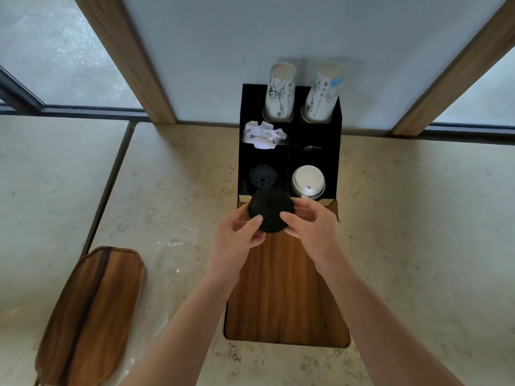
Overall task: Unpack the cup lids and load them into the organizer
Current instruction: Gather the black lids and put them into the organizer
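Observation:
Both hands hold a stack of black cup lids [271, 209] just in front of the black organizer [334, 151]. My left hand [238, 238] grips the stack's left side and my right hand [313, 227] grips its right side, thumbs on top. In the organizer's front left compartment sit more black lids [262, 176]. White lids [308, 181] fill the front right compartment. Two stacks of printed paper cups [280, 91] stand upside down in the back holes. Crumpled white packets [263, 135] lie in the middle left compartment.
The organizer stands on a wooden board [287, 296] on a pale marble counter [418, 218], against a wall. A second wooden board [92, 313] lies at the lower left. Windows with wooden frames flank the wall.

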`<state>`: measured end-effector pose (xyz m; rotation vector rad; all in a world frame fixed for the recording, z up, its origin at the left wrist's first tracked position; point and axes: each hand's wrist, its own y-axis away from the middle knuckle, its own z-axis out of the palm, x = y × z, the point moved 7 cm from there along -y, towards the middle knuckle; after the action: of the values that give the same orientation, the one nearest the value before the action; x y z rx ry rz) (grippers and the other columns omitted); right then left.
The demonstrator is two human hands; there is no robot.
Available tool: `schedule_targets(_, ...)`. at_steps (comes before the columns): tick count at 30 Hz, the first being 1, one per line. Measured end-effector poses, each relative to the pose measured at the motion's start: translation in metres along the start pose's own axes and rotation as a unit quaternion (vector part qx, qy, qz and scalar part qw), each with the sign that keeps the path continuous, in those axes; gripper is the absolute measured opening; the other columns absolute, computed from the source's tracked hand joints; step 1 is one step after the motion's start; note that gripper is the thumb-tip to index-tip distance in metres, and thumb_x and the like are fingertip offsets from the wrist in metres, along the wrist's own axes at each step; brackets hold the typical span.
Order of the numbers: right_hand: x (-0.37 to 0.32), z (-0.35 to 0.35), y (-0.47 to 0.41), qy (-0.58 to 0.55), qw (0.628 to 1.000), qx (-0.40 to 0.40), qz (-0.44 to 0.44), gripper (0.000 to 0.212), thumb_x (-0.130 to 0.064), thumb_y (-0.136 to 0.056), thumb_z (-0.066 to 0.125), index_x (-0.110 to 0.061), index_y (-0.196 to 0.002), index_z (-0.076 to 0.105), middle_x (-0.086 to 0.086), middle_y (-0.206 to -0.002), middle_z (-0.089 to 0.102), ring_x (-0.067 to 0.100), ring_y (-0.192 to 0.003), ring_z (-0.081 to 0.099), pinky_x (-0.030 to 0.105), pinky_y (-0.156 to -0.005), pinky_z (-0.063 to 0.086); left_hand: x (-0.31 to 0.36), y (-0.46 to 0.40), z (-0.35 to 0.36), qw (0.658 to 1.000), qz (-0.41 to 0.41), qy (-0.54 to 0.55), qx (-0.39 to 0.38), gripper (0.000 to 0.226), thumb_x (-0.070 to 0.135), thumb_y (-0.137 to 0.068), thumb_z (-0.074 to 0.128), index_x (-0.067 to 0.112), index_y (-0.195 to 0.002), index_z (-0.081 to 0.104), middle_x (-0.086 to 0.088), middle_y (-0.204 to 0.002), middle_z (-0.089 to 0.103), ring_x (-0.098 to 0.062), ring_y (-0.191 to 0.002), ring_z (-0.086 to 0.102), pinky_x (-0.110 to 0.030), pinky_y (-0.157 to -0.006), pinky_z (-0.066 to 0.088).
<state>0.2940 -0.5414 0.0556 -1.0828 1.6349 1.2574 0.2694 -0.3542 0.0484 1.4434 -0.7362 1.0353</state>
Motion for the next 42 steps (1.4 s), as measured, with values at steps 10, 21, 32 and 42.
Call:
schedule_targets(10,0.005,0.033,-0.078,0.054,0.998,0.011,0.025,0.044,-0.025,-0.102,0.059,-0.020,-0.146,0.052,-0.003,-0.135,0.063,0.013,-0.125,0.059,0.037,-0.106,0.052,0.007,-0.083,0.009,0.991,-0.025,-0.073,0.114,0.045,0.033,-0.095,0.071,0.027,-0.138,0.061,0.000,-0.093,0.074,-0.011,-0.063,0.068,-0.014,-0.050,0.049)
schedule_targets(21,0.016,0.053,-0.124,0.042,0.974,-0.092,0.202,0.056,-0.052,-0.102,0.037,-0.009,-0.133,0.053,0.015,-0.147,0.051,0.022,-0.128,0.054,0.053,-0.109,0.045,-0.003,-0.128,0.010,0.975,-0.199,-0.082,0.051,0.036,0.052,-0.097,0.039,0.023,-0.101,0.059,0.002,-0.090,0.061,-0.014,-0.041,0.045,-0.023,-0.041,0.026)
schedule_targets(32,-0.001,0.059,-0.138,-0.006,0.942,-0.133,0.310,0.064,-0.058,-0.100,0.042,-0.025,-0.155,0.035,0.002,-0.160,0.038,0.023,-0.142,0.042,0.047,-0.081,0.048,0.026,-0.143,0.024,0.955,-0.293,-0.038,-0.013,0.074,0.075,-0.094,0.042,0.009,-0.126,0.052,-0.018,-0.121,0.063,-0.023,-0.046,0.069,-0.014,-0.028,0.030)
schedule_targets(42,-0.008,0.065,-0.148,-0.007,0.927,-0.147,0.346,0.062,-0.049,-0.101,0.041,-0.027,-0.158,0.027,0.006,-0.167,0.023,0.033,-0.149,0.028,0.072,-0.096,0.042,0.025,-0.142,0.027,0.939,-0.330,-0.018,-0.095,0.080,0.084,-0.089,0.037,0.007,-0.107,0.054,-0.016,-0.108,0.066,-0.037,-0.081,0.079,-0.016,-0.030,0.036)
